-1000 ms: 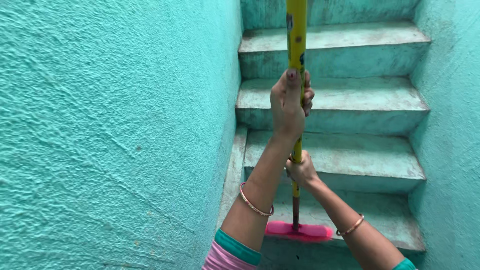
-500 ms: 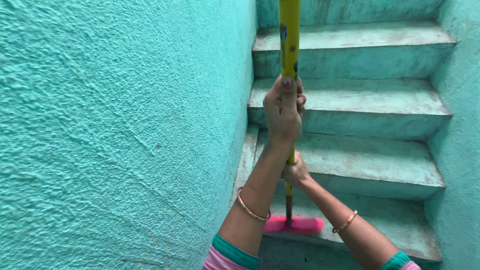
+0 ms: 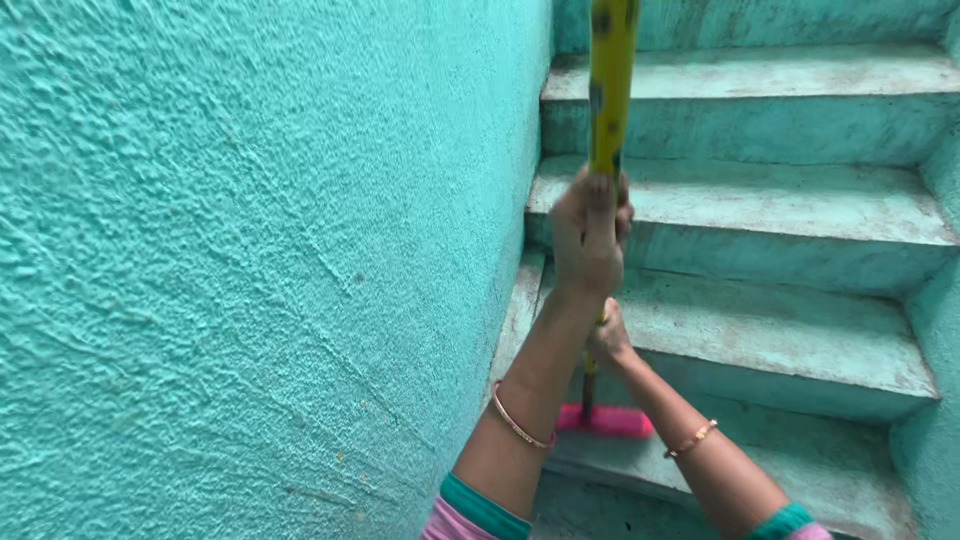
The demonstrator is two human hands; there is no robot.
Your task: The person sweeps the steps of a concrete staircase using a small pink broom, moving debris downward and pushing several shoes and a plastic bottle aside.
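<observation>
Yellow broom handle (image 3: 612, 80) upright before turquoise stairs (image 3: 780, 210); pink head (image 3: 604, 421) on a lower step, shifted slightly left of its earlier place. Left hand (image 3: 588, 235) clenched high on handle, right hand (image 3: 607, 335) grasping below. Textured wall (image 3: 250, 260) left of handle.

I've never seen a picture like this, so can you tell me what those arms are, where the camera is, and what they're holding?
The camera sits on a person's head and looks down, so you see that person's own arms. The left hand grips a long yellow handle high up. The right hand holds the same handle lower down. At the bottom is a pink brush head resting on a turquoise stair step. More steps climb ahead. A rough turquoise wall stands on the left. Both wrists wear thin bangles.
</observation>
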